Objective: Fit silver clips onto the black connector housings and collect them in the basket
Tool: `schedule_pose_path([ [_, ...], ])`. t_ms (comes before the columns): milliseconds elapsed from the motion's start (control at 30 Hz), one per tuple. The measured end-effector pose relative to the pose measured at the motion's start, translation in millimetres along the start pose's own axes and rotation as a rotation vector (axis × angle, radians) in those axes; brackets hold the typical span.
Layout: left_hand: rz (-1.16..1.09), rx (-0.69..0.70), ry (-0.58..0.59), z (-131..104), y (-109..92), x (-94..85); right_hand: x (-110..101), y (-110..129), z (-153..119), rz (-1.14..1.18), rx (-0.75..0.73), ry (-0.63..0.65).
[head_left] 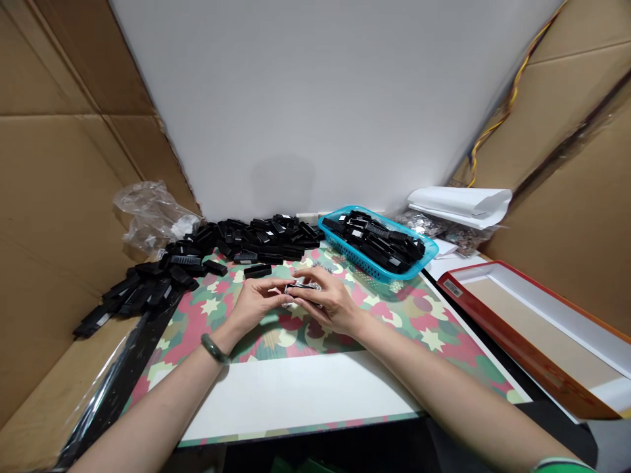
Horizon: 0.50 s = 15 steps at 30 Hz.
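Over the middle of the patterned board point(315, 335), my left hand point(255, 303) and my right hand point(331, 299) meet around a small black piece point(302, 286). Both sets of fingers are closed on its ends; much of it is hidden, and its exact kind cannot be made out. Something shiny and silvery shows by the right fingers. A little scatter of tiny metal bits point(323, 267) lies just beyond that hand. One loose black plastic block point(257, 271) rests on the board past my left fingertips.
Several black blocks point(266, 238) are heaped along the back and left. A blue basket point(374, 268) of similar blocks stands at back right. Clear plastic bags point(152, 213), a rolled white sheet point(458, 202) and an open red-edged box point(522, 315) flank the board, between cardboard walls.
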<state>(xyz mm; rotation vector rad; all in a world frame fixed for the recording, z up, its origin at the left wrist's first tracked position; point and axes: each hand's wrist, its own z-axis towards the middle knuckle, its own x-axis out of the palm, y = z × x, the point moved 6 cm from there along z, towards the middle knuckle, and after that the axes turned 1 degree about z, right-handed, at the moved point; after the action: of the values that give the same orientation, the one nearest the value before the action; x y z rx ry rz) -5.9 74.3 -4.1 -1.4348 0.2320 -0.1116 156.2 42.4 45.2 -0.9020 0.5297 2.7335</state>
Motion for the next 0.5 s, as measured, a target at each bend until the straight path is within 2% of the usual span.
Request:
schedule_pose_path([
  [167,0.05,0.057,0.005,-0.9,-7.6,0.0,-1.9,2.1,0.7,-0.042,-0.066,0.052],
  [333,0.076,0.085,0.018,-4.2,-16.4,0.7,-4.6,8.7,1.1,-0.065,-0.17,0.019],
  [500,0.071,0.097,0.024,-4.7,-14.9,-0.2,-2.3,8.1,0.1,-0.063,-0.168,0.022],
])
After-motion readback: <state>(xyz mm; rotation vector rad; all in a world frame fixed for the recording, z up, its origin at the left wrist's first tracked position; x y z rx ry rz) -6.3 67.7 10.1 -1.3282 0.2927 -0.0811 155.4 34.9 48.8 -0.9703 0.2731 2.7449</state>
